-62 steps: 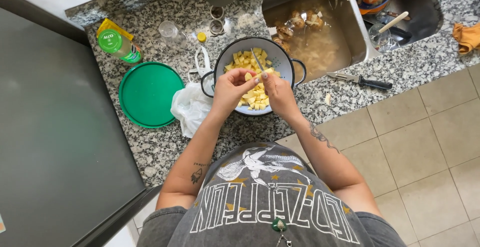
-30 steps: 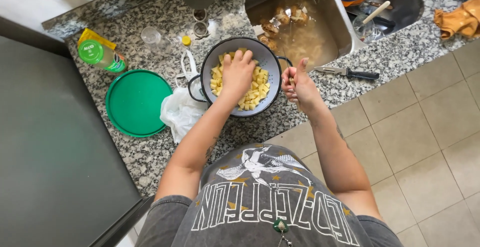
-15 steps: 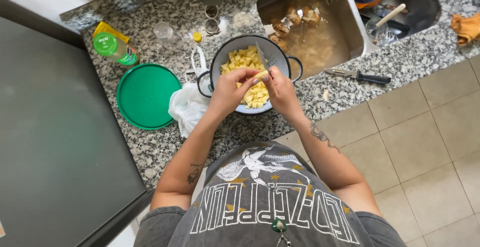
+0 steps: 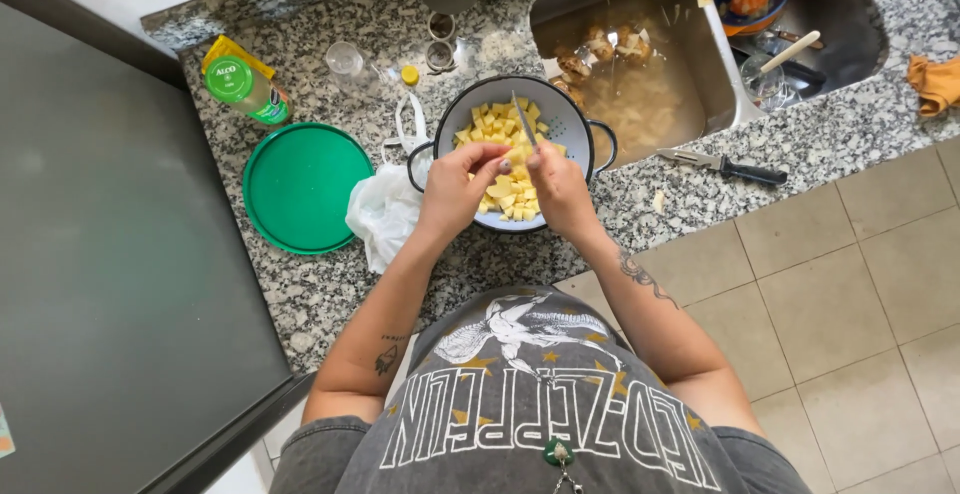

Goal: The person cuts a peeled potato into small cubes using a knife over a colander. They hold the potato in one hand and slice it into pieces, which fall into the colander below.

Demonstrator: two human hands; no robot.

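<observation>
Over the pot: both hands meet above a round, dark-enamelled pot [image 4: 575, 119] with a pale rim and two loop handles, standing on the speckled grey granite counter [image 4: 330, 294].
Left hand [image 4: 462, 182]: fingers curled around a small yellow piece, held just above the pot's contents.
Right hand [image 4: 553, 182]: closed on the handle of a small knife [image 4: 522, 118], its thin metal blade pointing away from the body across the pot.
Potato cubes [image 4: 500, 199]: pale yellow, blocky, matte, heaped inside the pot beneath the hands.
Left of the pot: a crumpled white plastic bag [image 4: 382, 216] touching the pot's side; beyond it a flat, round green lid [image 4: 303, 186], smooth and glossy.
Back left: a green-capped bottle [image 4: 240, 84] lying beside a yellow packet, and a small clear glass [image 4: 346, 62].
Right of the pot: a steel sink [image 4: 720, 64] holding cloudy water and peelings; a second black-handled knife [image 4: 725, 165] lies flat on the granite near its edge.
Far right: an orange cloth [image 4: 935, 82], bunched on the counter.
Floor: large beige tiles [image 4: 850, 284], matte.
</observation>
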